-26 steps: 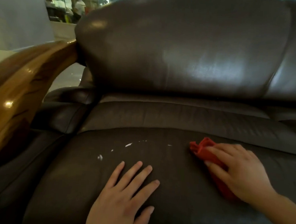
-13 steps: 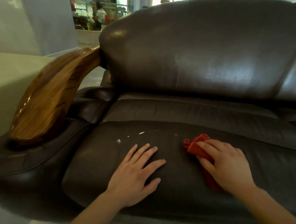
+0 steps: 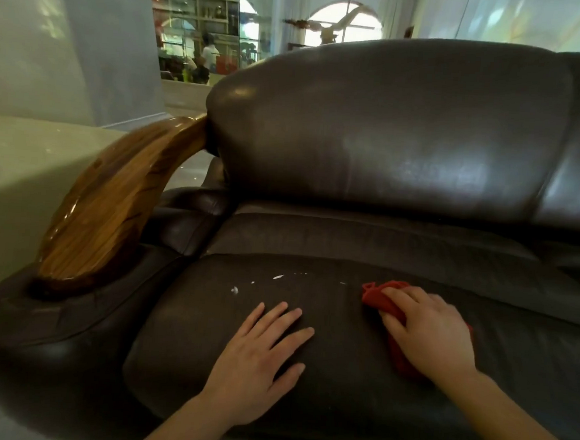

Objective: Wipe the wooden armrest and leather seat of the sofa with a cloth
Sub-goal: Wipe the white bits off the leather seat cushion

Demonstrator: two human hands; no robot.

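A dark brown leather sofa seat (image 3: 338, 388) fills the lower middle of the view, with small white specks (image 3: 235, 289) near its back edge. The glossy wooden armrest (image 3: 111, 207) curves along the left side. My left hand (image 3: 258, 358) rests flat on the seat, fingers spread and straight. My right hand (image 3: 428, 329) lies on top of a red cloth (image 3: 376, 296), pressing it to the seat right of the specks; most of the cloth is hidden under the hand.
The padded leather backrest (image 3: 391, 130) rises behind the seat. A pale block (image 3: 17, 166) stands left of the armrest. Far behind, a shop area with shelves and people (image 3: 207, 56) is visible.
The camera has pulled back and up, showing more of the armrest and backrest. Both hands stay on the seat in about the same places; the right hand with the cloth has barely shifted.
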